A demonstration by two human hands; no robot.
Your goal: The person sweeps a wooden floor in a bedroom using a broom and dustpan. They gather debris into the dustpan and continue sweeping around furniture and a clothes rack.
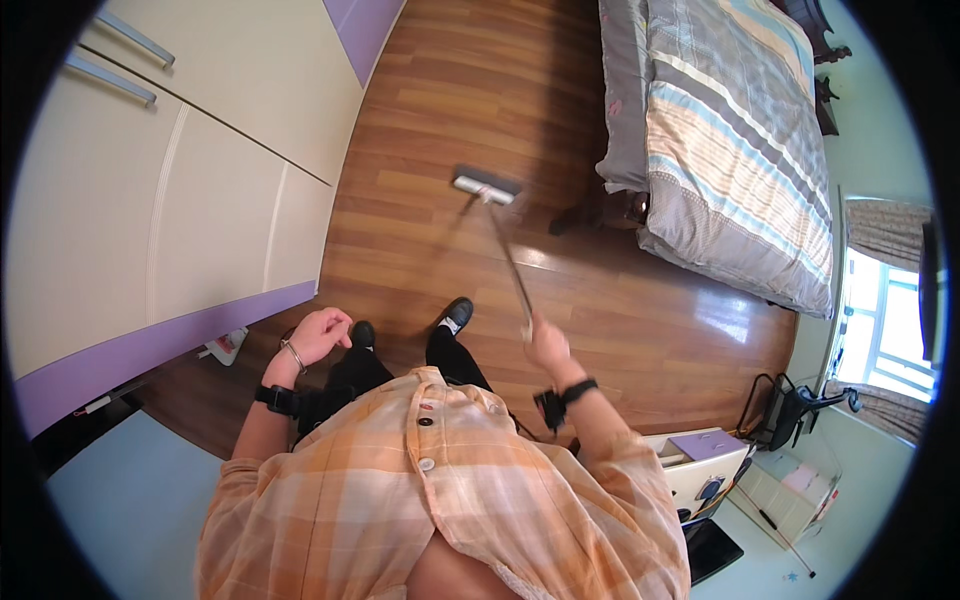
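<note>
My right hand [547, 343] is closed around the upper part of the long handle of a broom [486, 187]. The handle slants away from me to a wide head, white on the near side with dark bristles, which is over the wood-plank floor [420, 247] between the cabinets and the bed. The head looks slightly blurred. My left hand [322, 334] hangs at my left side above my shoe, its fingers loosely curled with nothing seen in them.
Cream and purple cabinets [217, 180] line the left side. A bed with a striped cover [735, 150] stands at the right, its dark wooden foot [570, 221] jutting onto the floor. A black exercise machine [787, 412] and an open-topped cabinet [701, 465] are at the lower right.
</note>
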